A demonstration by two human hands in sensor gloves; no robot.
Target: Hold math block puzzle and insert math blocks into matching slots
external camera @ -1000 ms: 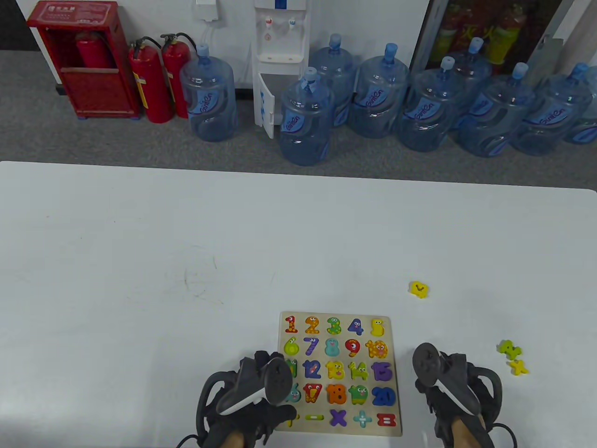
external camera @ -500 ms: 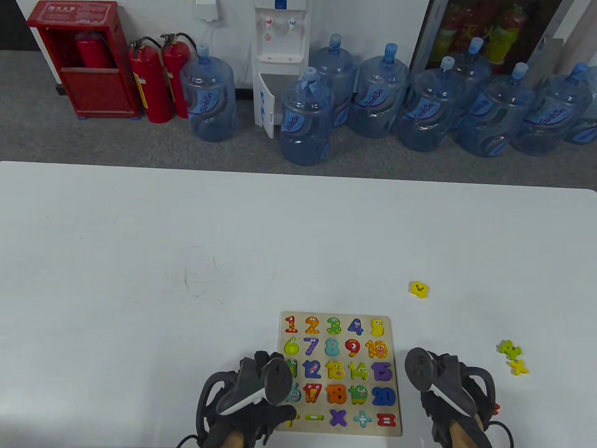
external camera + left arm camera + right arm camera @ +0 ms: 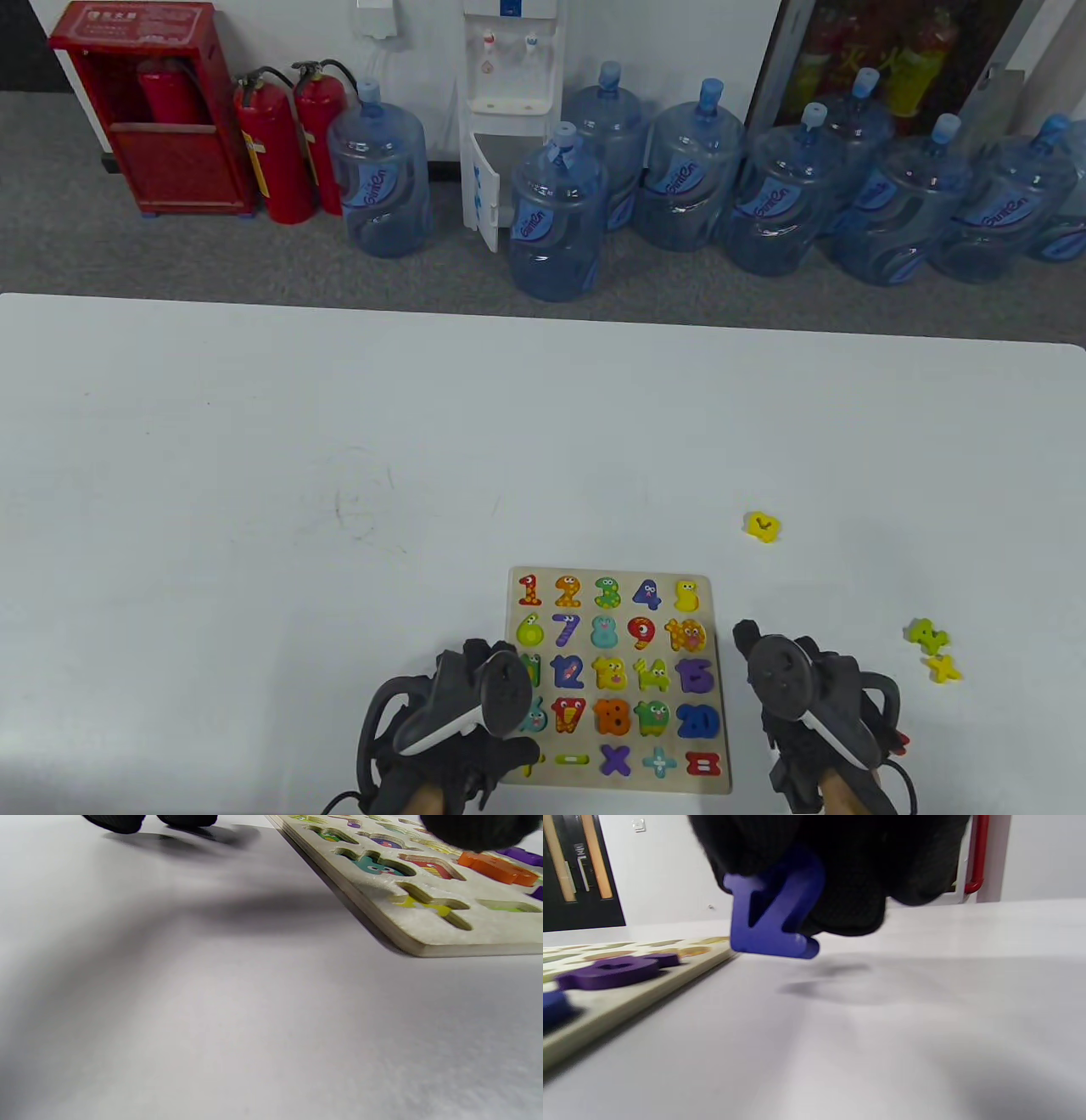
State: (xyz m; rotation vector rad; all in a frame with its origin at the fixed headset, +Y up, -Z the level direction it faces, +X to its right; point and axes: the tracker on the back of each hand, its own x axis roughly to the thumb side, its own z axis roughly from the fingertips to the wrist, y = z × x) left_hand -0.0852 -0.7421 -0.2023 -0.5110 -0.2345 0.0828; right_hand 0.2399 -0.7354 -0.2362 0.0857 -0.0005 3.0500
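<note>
Since a second ago the right hand (image 3: 806,705) has slid toward nine o'clock, and its tracker now sits just beside the right edge of the puzzle board (image 3: 618,679); the left hand (image 3: 458,722) and the loose pieces have not shifted. In the right wrist view the gloved fingers (image 3: 848,878) curl round a blue block (image 3: 774,916) shaped like a number, holding it upright just above the white table (image 3: 254,509), right at the board's edge. Which number it is I cannot tell. The left hand rests at the board's seven o'clock corner, its thumb laid over the board's lower-left part and its other fingers (image 3: 114,820) down on the table beside the board; whether they are straight or curled does not show.

The board lies flat at the six o'clock side of the table, between the two hands. Most slots hold coloured numbers in rows, with sign pieces along the near row. A purple block (image 3: 615,969) sits proud of its slot near the right edge. Three pieces lie loose on the table: a yellow piece (image 3: 761,526) at about one o'clock from the board, and a green piece (image 3: 925,633) touching a yellow cross piece (image 3: 943,668) at three o'clock, well apart from the right hand.
</note>
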